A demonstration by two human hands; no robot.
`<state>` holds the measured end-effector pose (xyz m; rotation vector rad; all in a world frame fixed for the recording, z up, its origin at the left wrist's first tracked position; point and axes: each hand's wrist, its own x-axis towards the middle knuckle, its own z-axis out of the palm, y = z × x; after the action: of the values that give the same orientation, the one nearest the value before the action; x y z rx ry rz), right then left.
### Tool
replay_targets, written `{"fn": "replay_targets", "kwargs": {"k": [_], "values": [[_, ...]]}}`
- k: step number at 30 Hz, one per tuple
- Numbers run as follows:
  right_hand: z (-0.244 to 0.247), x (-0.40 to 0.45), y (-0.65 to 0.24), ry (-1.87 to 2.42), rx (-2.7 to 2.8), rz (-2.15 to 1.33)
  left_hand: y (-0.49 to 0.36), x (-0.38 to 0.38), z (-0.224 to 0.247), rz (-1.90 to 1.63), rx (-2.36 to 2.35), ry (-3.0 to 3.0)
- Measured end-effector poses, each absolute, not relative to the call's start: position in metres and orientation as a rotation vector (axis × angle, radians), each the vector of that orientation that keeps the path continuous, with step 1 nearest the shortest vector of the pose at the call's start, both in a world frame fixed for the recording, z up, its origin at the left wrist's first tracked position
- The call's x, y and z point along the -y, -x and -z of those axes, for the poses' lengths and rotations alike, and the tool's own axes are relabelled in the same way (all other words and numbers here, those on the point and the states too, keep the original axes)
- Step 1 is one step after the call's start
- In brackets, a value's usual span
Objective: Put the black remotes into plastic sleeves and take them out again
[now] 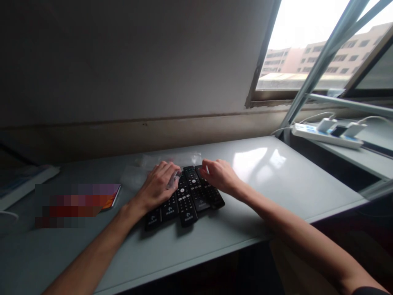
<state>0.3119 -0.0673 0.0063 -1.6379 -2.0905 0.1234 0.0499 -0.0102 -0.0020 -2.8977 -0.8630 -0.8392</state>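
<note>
Several black remote controls [186, 209] lie side by side in a row on the desk, keys facing up, their lower ends uneven. My left hand [161, 182] is above the left part of the row, fingers curled round a crumpled bit of clear plastic bag [174, 179]. Over the upper right end of the row is my right hand [219, 175], closed with thumb and fingers drawn together. Whatever may be in that pinch is too small to make out. More clear plastic bags [184, 157] lie flat behind the remotes.
A blurred-out rectangular item, probably a phone [116, 197], lies left on the grey desk [276, 196]. At the far left is a white box-like object [27, 184]. A white power strip [327, 135] with plugs sits right, beyond a metal frame [319, 65] by the window.
</note>
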Motion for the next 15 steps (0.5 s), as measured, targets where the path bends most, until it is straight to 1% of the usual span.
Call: {"fn": "replay_targets", "kwargs": {"k": [2, 5, 7, 12, 15], "values": [[-0.007, 0.062, -0.329, 1.689, 2.097, -0.302, -0.051, 0.012, 0.001, 0.830, 0.866, 2.875], [-0.004, 0.056, -0.346, 1.570, 2.075, -0.777, -0.053, 0.014, -0.004, 0.780, 0.869, 2.852], [-0.003, 0.054, -0.350, 1.493, 2.051, -0.936, -0.057, 0.013, -0.009, 0.740, 0.863, 2.850], [-0.004, 0.050, -0.351, 1.463, 1.990, -0.900, -0.075, -0.005, -0.015, 0.591, 0.794, 2.800], [-0.006, 0.046, -0.357, 1.534, 1.944, -0.693, -0.090, -0.016, -0.011, 0.595, 0.749, 2.752]]}}
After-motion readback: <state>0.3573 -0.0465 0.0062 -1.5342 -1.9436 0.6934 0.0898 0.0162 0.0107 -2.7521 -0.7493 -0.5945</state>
